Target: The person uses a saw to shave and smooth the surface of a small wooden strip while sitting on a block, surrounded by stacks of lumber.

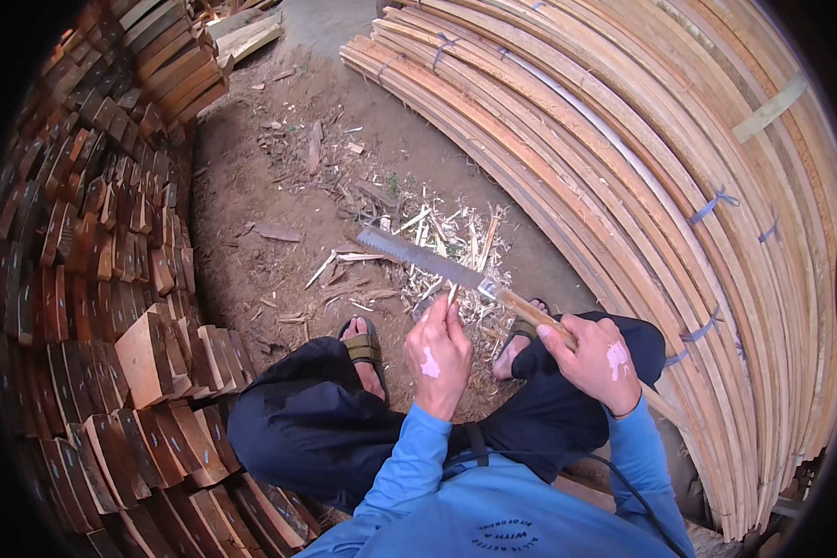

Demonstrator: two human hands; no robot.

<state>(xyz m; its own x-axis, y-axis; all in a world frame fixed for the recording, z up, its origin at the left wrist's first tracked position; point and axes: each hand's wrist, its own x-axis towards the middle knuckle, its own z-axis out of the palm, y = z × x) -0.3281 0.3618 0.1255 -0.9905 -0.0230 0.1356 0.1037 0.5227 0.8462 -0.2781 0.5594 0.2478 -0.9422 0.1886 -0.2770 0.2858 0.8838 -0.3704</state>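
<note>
A hand saw (423, 258) with a long toothed metal blade and a straight wooden handle crosses the middle of the view. Its handle is gripped by my right hand (597, 361), with the thumb laid along the wood. The blade points up and left over the ground. My left hand (439, 358) is closed in a pinch on a thin wooden stick (453, 295), whose tip pokes out just below the blade near the handle end. Whether the stick touches the blade I cannot tell. Most of the stick is hidden by my fingers.
Wood shavings (451, 232) and splinters lie on the dirt beyond my feet. Stacked wooden blocks (112, 372) rise along the left. Long wooden strips (623, 177), bundled with ties, fill the right. My knees are spread below my hands, with sandals (363, 348) on the ground.
</note>
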